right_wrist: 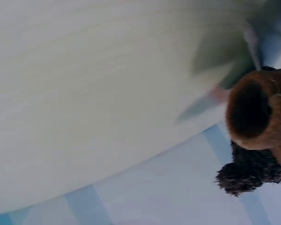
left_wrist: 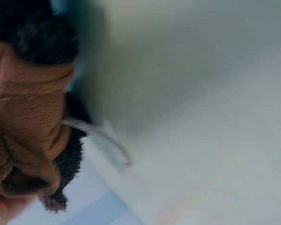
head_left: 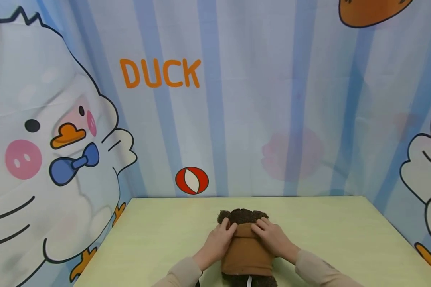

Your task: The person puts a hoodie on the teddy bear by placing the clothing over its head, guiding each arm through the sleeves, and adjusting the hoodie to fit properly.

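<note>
A dark brown plush toy (head_left: 242,215) in a brown doll's hoodie (head_left: 248,255) is upright over the table with its back toward me. My left hand (head_left: 217,240) grips the hoodie at the toy's left shoulder, close to its furry ear. On the other side my right hand (head_left: 275,239) grips the matching shoulder. In the left wrist view, a hollow sleeve (left_wrist: 25,180) and a pale drawstring (left_wrist: 100,133) hang from the hoodie. Another sleeve (right_wrist: 250,110) gapes in the right wrist view, beside dark fur (right_wrist: 248,171). The toy's face is hidden.
The pale yellow-green table (head_left: 165,223) reaches back to a blue striped curtain (head_left: 251,99). Cartoon ducks are printed at the left and right, and a red-and-white ball picture (head_left: 201,180) sits low on the curtain.
</note>
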`<state>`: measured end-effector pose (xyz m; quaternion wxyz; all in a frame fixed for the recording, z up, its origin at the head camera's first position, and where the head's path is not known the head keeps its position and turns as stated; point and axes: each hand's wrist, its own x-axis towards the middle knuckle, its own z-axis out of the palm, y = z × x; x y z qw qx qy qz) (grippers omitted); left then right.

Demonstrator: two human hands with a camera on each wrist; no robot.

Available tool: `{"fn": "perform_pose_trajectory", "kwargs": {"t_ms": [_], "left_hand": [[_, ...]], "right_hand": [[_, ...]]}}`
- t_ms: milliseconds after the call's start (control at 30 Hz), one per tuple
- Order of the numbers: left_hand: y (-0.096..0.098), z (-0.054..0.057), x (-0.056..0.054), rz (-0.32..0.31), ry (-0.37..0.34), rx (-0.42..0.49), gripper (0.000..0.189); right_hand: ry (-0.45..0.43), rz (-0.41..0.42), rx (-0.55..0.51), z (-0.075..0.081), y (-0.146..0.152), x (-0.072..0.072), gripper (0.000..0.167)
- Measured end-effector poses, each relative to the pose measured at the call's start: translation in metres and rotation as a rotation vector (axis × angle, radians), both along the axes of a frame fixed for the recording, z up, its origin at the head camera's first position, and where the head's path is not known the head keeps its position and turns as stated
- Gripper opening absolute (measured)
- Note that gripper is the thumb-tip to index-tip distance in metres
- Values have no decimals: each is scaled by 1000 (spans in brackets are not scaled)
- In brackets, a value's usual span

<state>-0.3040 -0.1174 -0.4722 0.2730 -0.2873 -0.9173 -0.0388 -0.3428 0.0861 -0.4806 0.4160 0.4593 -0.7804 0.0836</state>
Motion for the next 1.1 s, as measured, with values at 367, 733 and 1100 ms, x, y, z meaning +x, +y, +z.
{"fn": "perform_pose_trajectory", "kwargs": {"t_ms": [367,733,1100], "left_hand": [[-8,-12,7,33,-457,426,9],[7,-23,-15,-21,-482,683,6],[-5,-5,-19,-126,-463,649,23]], "right_hand": [[-1041,17,-152,4,23,1,13],[-823,-62,-266,-5,23,-4,6],[-1246,188,-200,2,61,-16,35]]}}
